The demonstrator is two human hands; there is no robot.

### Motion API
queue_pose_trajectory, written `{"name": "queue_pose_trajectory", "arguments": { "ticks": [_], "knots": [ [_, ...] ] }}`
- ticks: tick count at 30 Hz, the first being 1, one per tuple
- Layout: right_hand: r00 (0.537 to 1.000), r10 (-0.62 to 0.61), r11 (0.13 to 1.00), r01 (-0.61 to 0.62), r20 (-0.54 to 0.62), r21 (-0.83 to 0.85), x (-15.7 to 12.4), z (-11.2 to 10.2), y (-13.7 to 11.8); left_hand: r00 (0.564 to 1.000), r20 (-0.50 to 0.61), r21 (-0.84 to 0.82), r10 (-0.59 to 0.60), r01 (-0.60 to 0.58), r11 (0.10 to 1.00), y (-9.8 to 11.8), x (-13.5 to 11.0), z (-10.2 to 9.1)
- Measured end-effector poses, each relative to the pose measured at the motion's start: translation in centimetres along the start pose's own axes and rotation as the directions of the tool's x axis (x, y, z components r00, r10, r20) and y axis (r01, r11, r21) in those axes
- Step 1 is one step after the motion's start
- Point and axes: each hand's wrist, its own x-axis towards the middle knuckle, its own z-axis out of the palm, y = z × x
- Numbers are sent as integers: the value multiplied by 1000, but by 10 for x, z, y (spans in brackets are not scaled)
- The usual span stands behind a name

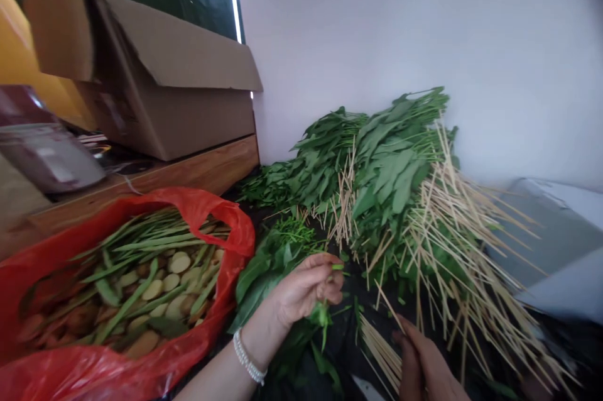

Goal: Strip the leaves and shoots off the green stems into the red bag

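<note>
My left hand [308,288], with a pearl bracelet at the wrist, is closed in a pinch on a small sprig of green leaves [325,316] that hangs below the fingers. My right hand [426,363] sits low at the bottom edge, fingers closed around a bundle of thin bamboo skewers [379,347] that points up and left. Just beyond both hands lies a big heap of leafy greens threaded on skewers [400,187], the stick ends fanning out to the right. Loose green leaves [268,263] lie under and left of my left hand.
A red plastic bag [230,225] at the left holds green stalks and pale sliced rounds. Behind it runs a wooden ledge [188,171] with a cardboard box [160,80] on top. A white wall [424,30] stands behind the heap. Grey-white sheeting [560,231] lies at the right.
</note>
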Motion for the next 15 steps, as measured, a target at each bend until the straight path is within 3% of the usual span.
{"name": "queue_pose_trajectory", "arguments": {
  "ticks": [3,5,9,15],
  "knots": [
    [996,-36,995,44,-86,95,3,6,2,987,-161,152,7,18,988,-21,14,1],
    [995,-81,987,89,-62,134,1,9,7,973,-223,195,53,-8,981,-30,20,1],
    [987,-161,979,157,19,129,-6,13,15,962,-257,221,87,-29,975,-35,22,-2],
    [987,-153,987,150,51,55,-10,13,18,962,-257,252,91,-25,967,-36,21,-1]
  ]
}}
